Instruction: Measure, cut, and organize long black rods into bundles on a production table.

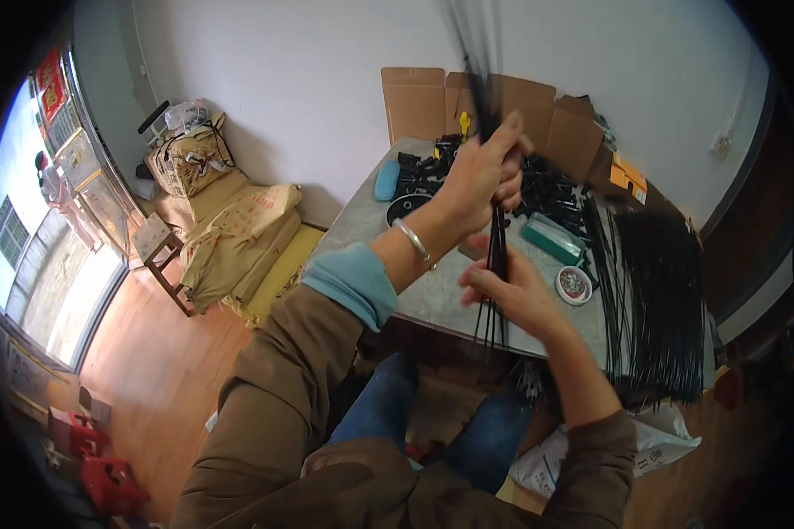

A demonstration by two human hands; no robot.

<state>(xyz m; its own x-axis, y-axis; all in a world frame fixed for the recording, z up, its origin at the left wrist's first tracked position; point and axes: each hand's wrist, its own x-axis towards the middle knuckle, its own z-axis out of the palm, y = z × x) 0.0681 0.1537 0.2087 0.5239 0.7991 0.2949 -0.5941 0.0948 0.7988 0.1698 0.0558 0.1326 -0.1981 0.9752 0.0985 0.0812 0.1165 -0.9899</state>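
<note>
My left hand (pixel 487 176) is closed around the middle of an upright bundle of thin black rods (pixel 496 231). The upper ends fan out and are smeared by motion. Lower on the same bundle is my right hand (pixel 522 295), its thumb across the front and its blurred fingers curled around the rods. The lower tips hang just below it, over the near edge of the grey table (pixel 432 295). At the table's right side lies a big pile of similar long black rods (pixel 657 300).
Black plastic parts (pixel 551 189), a blue case (pixel 386 180), a green box (pixel 553 239) and a white bowl of small pieces (pixel 573 285) sit on the table. Open cardboard (pixel 415 97) stands behind. Sacks cover a bench (pixel 238 234) at left; a person (pixel 55 189) is outside the doorway.
</note>
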